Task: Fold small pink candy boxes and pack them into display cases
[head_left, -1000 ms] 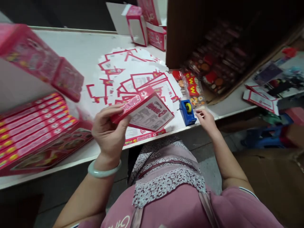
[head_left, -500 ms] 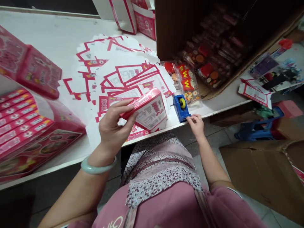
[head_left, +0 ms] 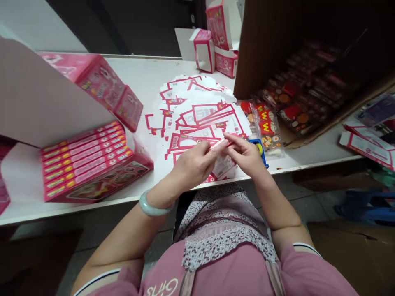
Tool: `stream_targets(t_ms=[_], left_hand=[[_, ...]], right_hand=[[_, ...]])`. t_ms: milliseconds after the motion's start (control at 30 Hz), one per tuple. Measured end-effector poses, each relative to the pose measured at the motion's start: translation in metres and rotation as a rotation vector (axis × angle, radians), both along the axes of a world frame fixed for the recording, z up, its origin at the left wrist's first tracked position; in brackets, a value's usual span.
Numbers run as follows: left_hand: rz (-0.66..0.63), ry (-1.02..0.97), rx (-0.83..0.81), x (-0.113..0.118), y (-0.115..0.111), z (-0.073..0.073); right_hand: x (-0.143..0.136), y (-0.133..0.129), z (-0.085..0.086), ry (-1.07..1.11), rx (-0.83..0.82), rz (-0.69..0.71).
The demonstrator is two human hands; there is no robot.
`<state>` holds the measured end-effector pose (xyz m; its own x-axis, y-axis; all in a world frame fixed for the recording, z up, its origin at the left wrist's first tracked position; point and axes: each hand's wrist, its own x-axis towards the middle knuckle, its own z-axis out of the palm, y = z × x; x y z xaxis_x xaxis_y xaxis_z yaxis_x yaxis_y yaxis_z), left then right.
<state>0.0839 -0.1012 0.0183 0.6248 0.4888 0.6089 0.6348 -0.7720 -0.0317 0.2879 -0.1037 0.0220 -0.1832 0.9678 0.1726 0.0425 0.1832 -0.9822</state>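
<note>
My left hand [head_left: 194, 162] grips a small pink-and-white carton [head_left: 222, 164] just above the table's front edge. My right hand [head_left: 245, 155] has come onto the same carton, its fingers pinching along the pink top edge. Most of the carton is hidden behind both hands. The blue tape dispenser [head_left: 258, 146] sits right behind my right hand, largely covered by it. A jade bangle [head_left: 151, 205] is on my left wrist.
Flat unfolded carton blanks [head_left: 200, 111] fan over the white table [head_left: 148, 78]. An open display box of pink packs [head_left: 89, 158] stands at left. A big brown cardboard box [head_left: 296, 74] of toy packets lies at right, folded cartons [head_left: 216, 49] behind.
My right hand left the tape dispenser and moved left onto the carton. The carton turned edge-on between both hands. The view tilted up.
</note>
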Motion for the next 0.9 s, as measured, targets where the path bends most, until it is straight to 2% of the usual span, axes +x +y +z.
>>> stream_targets(t_ms=[100,200,300,367,433,500,567,600,667,733,833,900], left_hand=[[-0.05,0.0,-0.041,-0.008,0.01,-0.002],[-0.112,-0.113,-0.104,-0.014,0.019,-0.007],[-0.123,-0.219,-0.189,-0.023,0.023,-0.01],[-0.126,-0.311,-0.239,-0.032,0.023,-0.014],[-0.101,-0.497,-0.279,-0.042,0.022,-0.024],[-0.04,-0.805,-0.301,-0.05,0.019,-0.041],[0.012,-1.143,-0.293,-0.054,0.014,-0.063],[0.02,-1.276,-0.304,-0.054,0.011,-0.073],[0.006,-1.397,-0.374,-0.051,0.004,-0.09],[0.005,-1.356,-0.375,-0.045,0.0,-0.096],[-0.028,-1.098,-0.243,-0.031,0.001,-0.082],[-0.106,-0.933,-0.286,-0.018,0.007,-0.069]], right_hand=[[-0.001,0.018,-0.007,-0.179,0.088,-0.026],[0.006,0.019,-0.016,-0.273,0.164,-0.061],[0.016,0.005,-0.035,-0.146,0.17,-0.12],[0.023,-0.007,-0.055,-0.049,0.155,-0.222],[0.028,-0.017,-0.079,-0.058,0.145,-0.363],[0.03,-0.023,-0.099,-0.113,0.104,-0.447],[0.033,-0.021,-0.11,-0.111,0.011,-0.402],[0.036,-0.017,-0.109,-0.086,-0.037,-0.353],[0.043,-0.004,-0.094,-0.021,-0.058,-0.289],[0.052,0.011,-0.06,-0.026,0.038,-0.303],[0.054,0.034,0.002,-0.192,0.238,-0.247],[0.045,0.045,0.033,-0.314,0.306,-0.13]])
